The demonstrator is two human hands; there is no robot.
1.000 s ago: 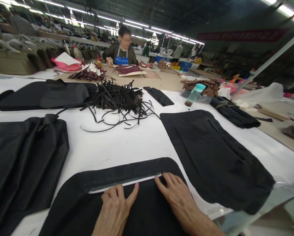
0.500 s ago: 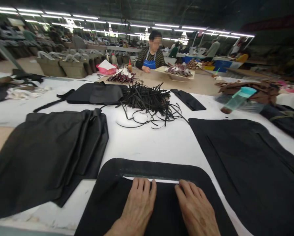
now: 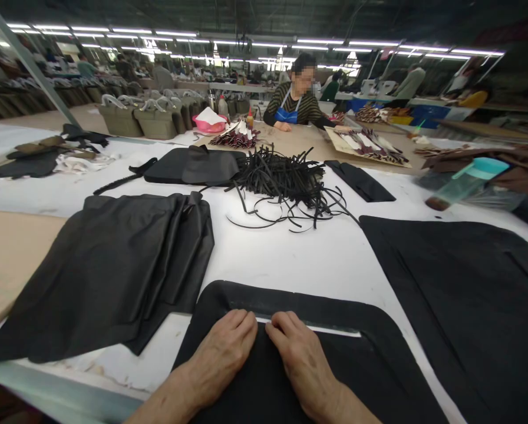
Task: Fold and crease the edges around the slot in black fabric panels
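Note:
A black leather-like panel (image 3: 335,297) with rounded corners lies in front of me, with a long narrow slot (image 3: 335,331) near its far edge showing white through it. My left hand (image 3: 228,344) covers the slot's left end, fingers bent and pressed together on the material at its near edge. Beside it, my right hand (image 3: 303,356) holds the same edge around the slot's middle, fingers curled and thumb side toward the left hand. A small gap separates the hands. The fingertips are partly hidden in the slot.
Black folded pieces (image 3: 114,265) are stacked at left; another large black panel (image 3: 467,282) lies at right. Beyond are a heap of black strips (image 3: 286,176), a dark pad (image 3: 167,166) and a teal-lidded bottle (image 3: 467,182). A co-worker (image 3: 294,100) in a blue apron works across the table.
Both my hands have moved left along the slot and their fingers have curled more. The right end of the slot is now uncovered. The co-worker's arm reaches out over a board, and the view has shifted.

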